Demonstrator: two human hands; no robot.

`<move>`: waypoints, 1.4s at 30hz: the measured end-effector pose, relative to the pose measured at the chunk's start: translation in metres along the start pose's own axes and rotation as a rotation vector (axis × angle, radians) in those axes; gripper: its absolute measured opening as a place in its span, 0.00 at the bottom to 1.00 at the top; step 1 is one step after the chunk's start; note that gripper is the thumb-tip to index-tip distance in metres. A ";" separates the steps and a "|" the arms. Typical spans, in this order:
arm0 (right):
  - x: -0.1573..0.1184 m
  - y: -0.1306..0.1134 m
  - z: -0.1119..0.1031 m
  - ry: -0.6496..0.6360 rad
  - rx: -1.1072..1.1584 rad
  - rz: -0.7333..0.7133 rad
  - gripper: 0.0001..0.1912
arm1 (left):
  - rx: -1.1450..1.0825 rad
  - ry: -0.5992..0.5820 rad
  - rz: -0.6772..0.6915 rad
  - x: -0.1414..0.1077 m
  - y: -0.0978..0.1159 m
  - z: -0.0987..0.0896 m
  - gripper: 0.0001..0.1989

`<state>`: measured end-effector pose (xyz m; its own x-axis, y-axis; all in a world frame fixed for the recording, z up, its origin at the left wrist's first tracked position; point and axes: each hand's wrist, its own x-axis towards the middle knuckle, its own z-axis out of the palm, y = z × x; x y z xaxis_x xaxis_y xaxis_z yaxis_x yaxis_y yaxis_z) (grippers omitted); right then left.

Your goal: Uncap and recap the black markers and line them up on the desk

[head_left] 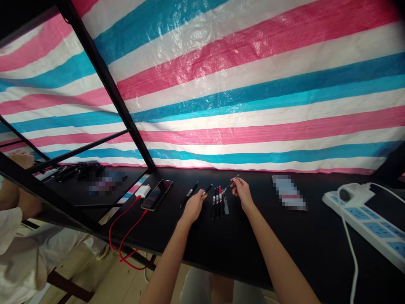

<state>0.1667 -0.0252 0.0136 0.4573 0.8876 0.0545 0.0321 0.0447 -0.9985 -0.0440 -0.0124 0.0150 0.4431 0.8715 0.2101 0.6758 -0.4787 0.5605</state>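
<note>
My left hand (pixel 194 207) is closed around a short black pen piece (pixel 207 188), its end sticking out past my fingers. Between thumb and fingers, my right hand (pixel 242 192) pinches a thin stick like a pen refill (pixel 227 185), tilted over the pens. A row of pens (pixel 217 204) lies close together on the black desk (pixel 240 249) between my hands. Most are black with pale bands; one has a red top, and a clear one lies at the right end. Another black pen (pixel 189 194) lies apart, just left of my left hand.
A phone (pixel 157 195) with a red cable (pixel 130 237) and a white charger (pixel 142 191) lies left. A blurred-out packet (pixel 289 192) and a white power strip (pixel 363 223) are right. Black metal bars (pixel 109 84) divide off the left side, where another person (pixel 19 253) sits.
</note>
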 end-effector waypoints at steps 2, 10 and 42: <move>0.001 0.000 0.002 0.004 0.190 0.027 0.18 | 0.000 0.001 -0.004 -0.001 0.002 -0.001 0.12; -0.003 -0.004 0.003 -0.129 0.288 0.080 0.17 | 0.070 -0.001 0.064 -0.001 0.002 -0.001 0.12; -0.009 0.003 0.016 -0.332 -0.184 -0.146 0.17 | 0.150 -0.054 0.028 -0.003 0.013 -0.005 0.12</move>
<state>0.1482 -0.0260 0.0103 0.1250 0.9792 0.1598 0.2472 0.1252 -0.9608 -0.0397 -0.0211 0.0256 0.4910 0.8526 0.1787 0.7412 -0.5167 0.4286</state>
